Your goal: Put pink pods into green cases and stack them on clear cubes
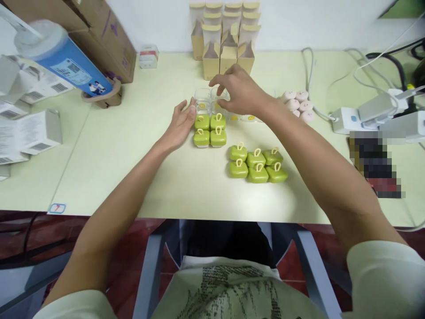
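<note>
My left hand (182, 124) is open, its fingers stretched along the left side of a small block of clear square containers. Green lids (218, 136) with pale yellow loops cover the near containers. Behind them stand uncovered clear containers (202, 106), at least one with a yellow mark inside. Over these reaches my right hand (241, 91), thumb and fingers apart and curved, with nothing visible between them. More clear containers (250, 118) with yellow marks lie partly hidden behind my right wrist. Nearer to me, several loose green lids (257, 173) sit together in two rows.
Open cardboard boxes (229, 60) stand against the wall. Round pink pieces (300, 105) lie at right, near power strips (352, 119) and cables. A blue cylinder (78, 66), white boxes (40, 133) and large cartons (113, 40) occupy the left. A small box (148, 57) stands at the back.
</note>
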`<state>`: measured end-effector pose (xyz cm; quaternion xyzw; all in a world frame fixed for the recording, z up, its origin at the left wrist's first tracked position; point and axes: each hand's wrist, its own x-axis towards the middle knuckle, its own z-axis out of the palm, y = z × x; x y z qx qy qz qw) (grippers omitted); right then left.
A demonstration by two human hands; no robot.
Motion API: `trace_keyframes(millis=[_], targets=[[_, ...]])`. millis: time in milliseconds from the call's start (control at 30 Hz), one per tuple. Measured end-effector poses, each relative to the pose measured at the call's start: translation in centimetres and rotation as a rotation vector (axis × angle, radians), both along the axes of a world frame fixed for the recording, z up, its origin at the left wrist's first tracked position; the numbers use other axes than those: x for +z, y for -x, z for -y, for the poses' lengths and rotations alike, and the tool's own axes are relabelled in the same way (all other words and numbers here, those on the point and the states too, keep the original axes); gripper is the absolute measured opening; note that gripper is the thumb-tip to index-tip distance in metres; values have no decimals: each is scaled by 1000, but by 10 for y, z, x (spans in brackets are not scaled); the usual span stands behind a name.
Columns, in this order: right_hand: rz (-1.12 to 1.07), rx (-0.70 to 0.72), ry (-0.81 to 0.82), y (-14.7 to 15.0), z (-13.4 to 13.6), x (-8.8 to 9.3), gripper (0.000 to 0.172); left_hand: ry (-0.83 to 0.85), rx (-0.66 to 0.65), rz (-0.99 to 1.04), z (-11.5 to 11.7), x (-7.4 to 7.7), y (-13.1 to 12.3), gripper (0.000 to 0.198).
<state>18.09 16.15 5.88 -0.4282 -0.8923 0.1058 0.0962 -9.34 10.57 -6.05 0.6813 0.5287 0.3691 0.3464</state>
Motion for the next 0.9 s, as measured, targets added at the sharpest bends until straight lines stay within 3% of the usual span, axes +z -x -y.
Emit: trace_keyframes(millis=[300, 433, 567, 633, 767, 900], targets=[[-18, -52, 39, 10, 5, -4, 79, -66, 3, 46, -2, -3, 2, 103], [-82, -84, -40, -18, 5, 8, 75, -80, 17, 44, 0, 1, 0, 102], [-129, -133, -45, -57, 4, 16, 50, -101, 5, 1, 2, 4, -2, 105], [-134, -145, -39, -68, 3, 13, 45, -106, 0, -9, 3, 4, -1, 105], [-142, -121, -42, -63, -2, 0, 65, -93, 23, -23, 3, 5, -1, 108], [-120, -80, 13, -45, -6, -8, 73, -78, 39, -51, 4, 7, 0, 110]])
